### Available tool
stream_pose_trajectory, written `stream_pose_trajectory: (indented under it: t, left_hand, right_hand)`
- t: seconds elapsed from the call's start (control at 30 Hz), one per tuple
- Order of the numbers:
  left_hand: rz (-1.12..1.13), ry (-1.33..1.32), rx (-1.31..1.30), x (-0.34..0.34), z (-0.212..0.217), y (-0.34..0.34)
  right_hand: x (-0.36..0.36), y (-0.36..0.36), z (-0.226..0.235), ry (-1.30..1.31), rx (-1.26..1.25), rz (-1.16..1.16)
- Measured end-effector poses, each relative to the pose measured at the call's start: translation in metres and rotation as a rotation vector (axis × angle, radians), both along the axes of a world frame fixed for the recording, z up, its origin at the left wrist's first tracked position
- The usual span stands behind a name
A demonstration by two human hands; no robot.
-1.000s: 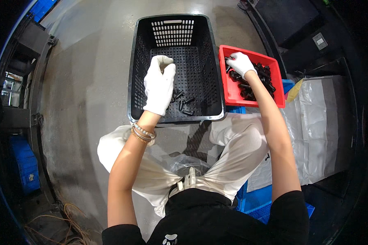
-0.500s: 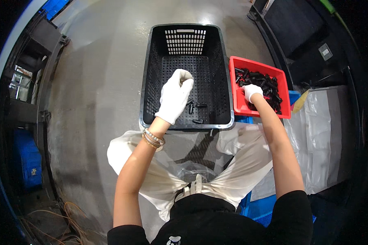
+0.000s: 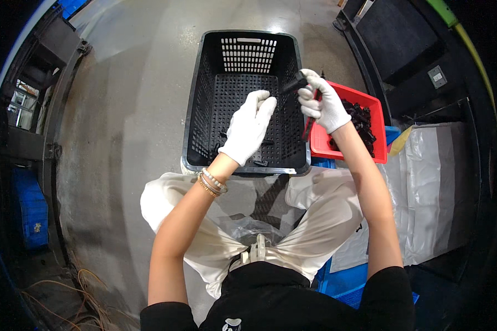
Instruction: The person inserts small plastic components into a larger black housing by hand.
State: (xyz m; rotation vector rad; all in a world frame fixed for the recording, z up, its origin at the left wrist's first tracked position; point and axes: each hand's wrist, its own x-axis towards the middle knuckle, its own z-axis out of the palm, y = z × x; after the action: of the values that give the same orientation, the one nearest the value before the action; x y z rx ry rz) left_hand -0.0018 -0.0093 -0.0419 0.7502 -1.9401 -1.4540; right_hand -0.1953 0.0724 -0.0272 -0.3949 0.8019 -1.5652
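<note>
My left hand [image 3: 248, 126], in a white glove, hovers over the black plastic crate [image 3: 191, 129]. Its fingers are stretched out with the thumb apart, and nothing shows in them. Small black parts, including one near the crate's front wall [image 3: 260, 163], lie on the crate floor, partly hidden by that hand. My gloved right hand [image 3: 324, 105] is raised at the crate's right edge, closed on a black bolt-like part [image 3: 296, 83]. A slim dark red and black stick [image 3: 308, 129] also sticks out below its fingers. Behind this hand stands the red bin [image 3: 379, 129], holding many black parts [image 3: 362, 120].
Grey plastic sheeting [image 3: 433, 187] lies to the right, with blue containers [image 3: 345, 284] beside my leg. Dark machinery [image 3: 403, 49] borders the right side. At the left are a blue box [image 3: 30, 207] and orange cables [image 3: 85, 289] on the floor.
My right hand has come up and left out of the red bin, now carrying a black part and the slim stick. My left hand has shifted slightly right, and its fingers have straightened.
</note>
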Motion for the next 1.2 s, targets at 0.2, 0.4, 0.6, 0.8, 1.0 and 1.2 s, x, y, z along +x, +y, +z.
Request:
stream_pose_trajectory:
  t: [0.2,0.4,0.6,0.8,1.0,1.2]
  left_hand:
    - [0.128,0.298,0.214,-0.005,0.026,0.008]
    - [0.122,0.387,0.294,0.001,0.038,0.01]
    - [0.294,0.325,-0.014,0.004,0.035,0.003]
    - [0.326,0.366,-0.09,0.008,0.034,-0.001]
    - [0.315,0.354,-0.121,0.008,0.038,-0.001]
    - [0.336,0.346,-0.145,0.01,0.041,0.001]
  right_hand:
    - [0.066,-0.007,0.023,-0.134,-0.09,0.168]
    - [0.079,-0.004,0.031,0.427,0.022,0.038]
    - [0.091,0.001,0.045,0.565,0.078,0.025]
    - [0.094,0.007,0.043,1.292,-0.15,-0.149]
    - [0.096,0.01,0.05,1.584,-0.264,-0.248]
    - [0.094,0.011,0.051,1.666,-0.268,-0.218]
